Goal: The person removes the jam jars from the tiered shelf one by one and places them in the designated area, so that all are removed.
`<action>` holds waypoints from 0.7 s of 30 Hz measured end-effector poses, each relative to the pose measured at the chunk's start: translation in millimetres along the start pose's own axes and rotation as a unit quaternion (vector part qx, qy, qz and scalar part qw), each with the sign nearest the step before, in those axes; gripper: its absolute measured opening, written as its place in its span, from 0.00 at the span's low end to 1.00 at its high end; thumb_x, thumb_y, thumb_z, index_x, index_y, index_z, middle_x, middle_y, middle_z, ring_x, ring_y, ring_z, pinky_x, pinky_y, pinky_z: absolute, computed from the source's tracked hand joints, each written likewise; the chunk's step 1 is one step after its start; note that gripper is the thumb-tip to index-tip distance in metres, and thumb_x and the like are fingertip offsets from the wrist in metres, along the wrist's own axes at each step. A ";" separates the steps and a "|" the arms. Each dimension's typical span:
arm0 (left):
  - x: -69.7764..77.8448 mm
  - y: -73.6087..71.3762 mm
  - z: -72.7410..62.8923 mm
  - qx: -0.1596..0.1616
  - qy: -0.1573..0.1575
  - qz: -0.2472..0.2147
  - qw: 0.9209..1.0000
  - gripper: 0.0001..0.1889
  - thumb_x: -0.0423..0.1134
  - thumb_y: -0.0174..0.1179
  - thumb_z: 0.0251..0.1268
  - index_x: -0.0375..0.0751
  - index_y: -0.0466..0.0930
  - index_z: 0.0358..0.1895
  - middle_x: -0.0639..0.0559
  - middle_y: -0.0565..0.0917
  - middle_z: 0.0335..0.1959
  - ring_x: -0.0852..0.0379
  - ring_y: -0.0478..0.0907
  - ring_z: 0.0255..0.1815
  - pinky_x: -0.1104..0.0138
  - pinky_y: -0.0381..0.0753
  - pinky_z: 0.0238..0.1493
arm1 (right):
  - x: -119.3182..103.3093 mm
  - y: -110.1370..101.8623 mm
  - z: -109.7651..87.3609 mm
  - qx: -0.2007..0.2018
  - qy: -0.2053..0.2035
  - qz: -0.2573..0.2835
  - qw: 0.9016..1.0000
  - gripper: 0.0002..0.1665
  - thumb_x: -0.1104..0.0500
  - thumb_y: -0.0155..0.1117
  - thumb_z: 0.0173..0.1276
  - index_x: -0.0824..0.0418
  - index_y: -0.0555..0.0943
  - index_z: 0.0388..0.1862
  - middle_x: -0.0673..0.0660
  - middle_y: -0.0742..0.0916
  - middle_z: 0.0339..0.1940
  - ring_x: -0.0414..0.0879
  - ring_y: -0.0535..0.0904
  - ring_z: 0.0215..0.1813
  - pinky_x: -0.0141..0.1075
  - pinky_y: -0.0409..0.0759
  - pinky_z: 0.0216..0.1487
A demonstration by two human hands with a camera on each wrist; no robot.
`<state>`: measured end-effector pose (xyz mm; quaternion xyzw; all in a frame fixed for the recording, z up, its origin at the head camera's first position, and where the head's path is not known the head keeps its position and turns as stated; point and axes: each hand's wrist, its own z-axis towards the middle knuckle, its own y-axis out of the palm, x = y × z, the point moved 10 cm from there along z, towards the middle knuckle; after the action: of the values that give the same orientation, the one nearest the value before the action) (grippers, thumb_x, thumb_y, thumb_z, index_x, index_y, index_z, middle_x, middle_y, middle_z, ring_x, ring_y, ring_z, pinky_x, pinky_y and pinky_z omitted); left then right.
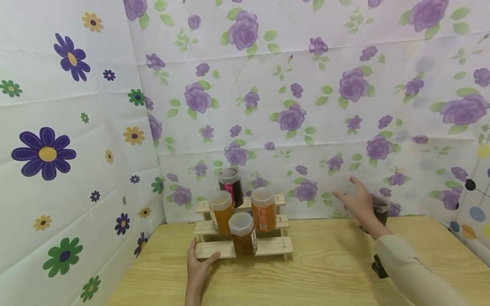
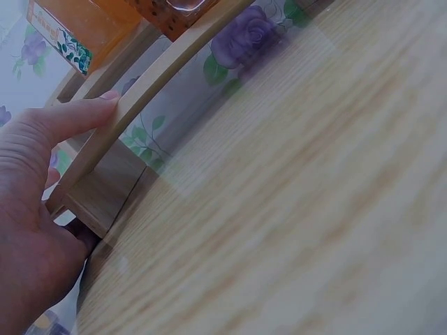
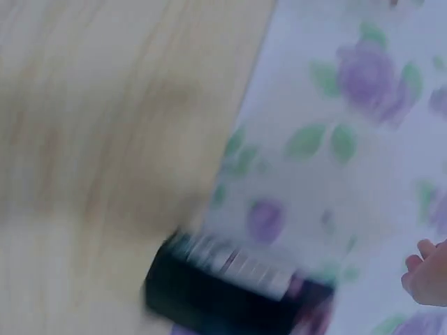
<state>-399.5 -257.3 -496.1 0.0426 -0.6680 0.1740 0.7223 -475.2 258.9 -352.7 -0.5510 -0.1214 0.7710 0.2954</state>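
My left hand grips the left end of a stepped wooden rack; in the left wrist view the thumb presses on the lowest board's front edge. Four lidded jars stand on the rack: a dark jar on the top step, an orange jar and another orange jar on the middle step, and a reddish-brown jar on the lowest. My right hand is raised with fingers spread and holds nothing. Beside it, partly hidden, stands another dark jar, seen blurred in the right wrist view.
The light wood table runs up to a back wall hung with purple-rose cloth. A flower-patterned sheet rises along the left side. A black object shows beside the right forearm.
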 end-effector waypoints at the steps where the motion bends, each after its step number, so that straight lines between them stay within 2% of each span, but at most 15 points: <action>1: -0.2 0.1 0.2 0.000 -0.002 0.000 1.000 0.58 0.41 0.72 0.55 0.43 0.35 0.80 0.31 0.38 0.78 0.23 0.34 0.77 0.29 0.45 0.72 | -7.2 7.2 1.0 -0.008 0.001 0.007 1.000 0.55 0.41 0.62 0.68 0.68 0.46 0.79 0.72 0.57 0.78 0.71 0.52 0.77 0.66 0.57 0.73; 7: -0.1 0.5 0.5 0.000 -0.005 0.003 1.000 0.59 0.42 0.72 0.55 0.43 0.34 0.80 0.31 0.37 0.79 0.23 0.33 0.77 0.29 0.45 0.72 | -52.4 50.6 4.6 -0.048 -0.011 0.041 0.998 0.53 0.43 0.63 0.68 0.66 0.49 0.78 0.68 0.59 0.78 0.67 0.52 0.78 0.61 0.55 0.77; 14: -1.5 -0.5 1.0 0.004 -0.008 0.015 1.000 0.59 0.42 0.73 0.54 0.43 0.35 0.80 0.31 0.38 0.79 0.24 0.35 0.77 0.30 0.45 0.73 | -107.5 97.5 6.0 -0.072 -0.036 0.119 0.990 0.48 0.46 0.65 0.67 0.65 0.55 0.77 0.66 0.66 0.76 0.63 0.64 0.74 0.56 0.66 0.74; 19: -2.3 -1.9 1.1 0.008 -0.010 0.018 1.000 0.59 0.42 0.73 0.54 0.43 0.36 0.80 0.31 0.39 0.79 0.25 0.35 0.77 0.32 0.45 0.74 | -148.0 125.4 5.5 -0.083 -0.047 0.144 0.985 0.47 0.45 0.65 0.67 0.62 0.57 0.77 0.62 0.69 0.75 0.58 0.62 0.76 0.55 0.62 0.76; 21: -1.7 -0.7 0.8 0.007 -0.009 0.014 1.000 0.59 0.43 0.73 0.54 0.43 0.36 0.80 0.31 0.38 0.79 0.25 0.35 0.77 0.31 0.45 0.73 | -163.1 135.5 6.0 -0.089 -0.056 0.151 0.983 0.46 0.46 0.65 0.67 0.62 0.58 0.76 0.61 0.70 0.74 0.58 0.63 0.76 0.54 0.64 0.76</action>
<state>-400.2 -258.5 -497.6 0.0397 -0.6739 0.1880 0.7134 -488.7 55.8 -293.1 -0.5430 -0.1211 0.8225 0.1183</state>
